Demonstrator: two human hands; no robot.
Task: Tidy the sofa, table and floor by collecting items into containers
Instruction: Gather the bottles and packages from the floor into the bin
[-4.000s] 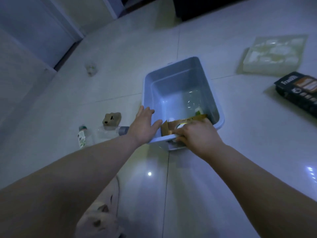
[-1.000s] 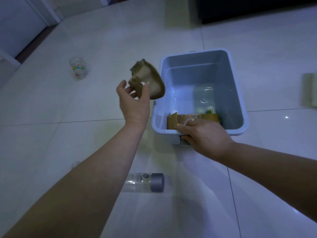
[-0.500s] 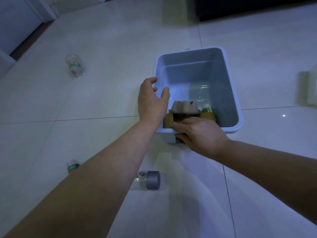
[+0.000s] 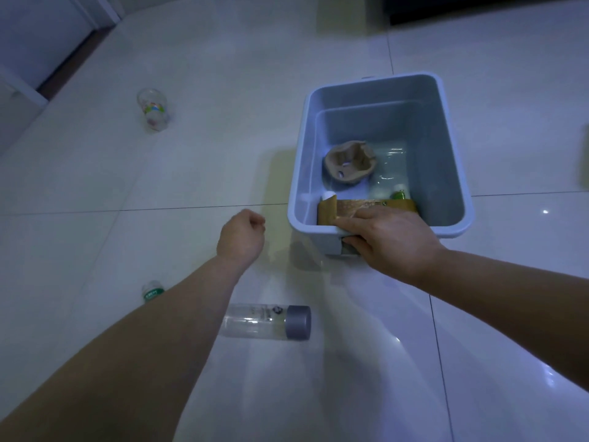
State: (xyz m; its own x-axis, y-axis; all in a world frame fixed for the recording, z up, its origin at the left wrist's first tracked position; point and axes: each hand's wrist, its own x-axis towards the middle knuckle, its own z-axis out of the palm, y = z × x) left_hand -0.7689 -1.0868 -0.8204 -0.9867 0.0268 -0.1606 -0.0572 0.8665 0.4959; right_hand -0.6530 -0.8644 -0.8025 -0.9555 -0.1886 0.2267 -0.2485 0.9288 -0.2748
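Note:
A grey-blue plastic bin [image 4: 452, 148] stands on the white tiled floor. Inside it lie a crumpled brown paper cup holder [image 4: 349, 163], a brown packet [image 4: 369, 208] against the near wall, and a small green-capped bottle [image 4: 398, 193]. My right hand [image 4: 389, 240] grips the bin's near rim, fingers over the packet's edge. My left hand [image 4: 242, 237] hovers left of the bin, fingers curled shut, holding nothing. A clear bottle with a grey cap [image 4: 267, 322] lies on the floor below my left hand.
A clear printed plastic cup [image 4: 153, 109] lies on the floor at far left. A small green-labelled bottle [image 4: 151, 291] peeks out beside my left forearm. A dark furniture edge [image 4: 478, 8] runs along the top right; a wall base [image 4: 28, 87] at the left.
My left hand dropped the brown cup holder into the bin, then drew back to the left and closed. My right hand kept its grip on the bin's rim.

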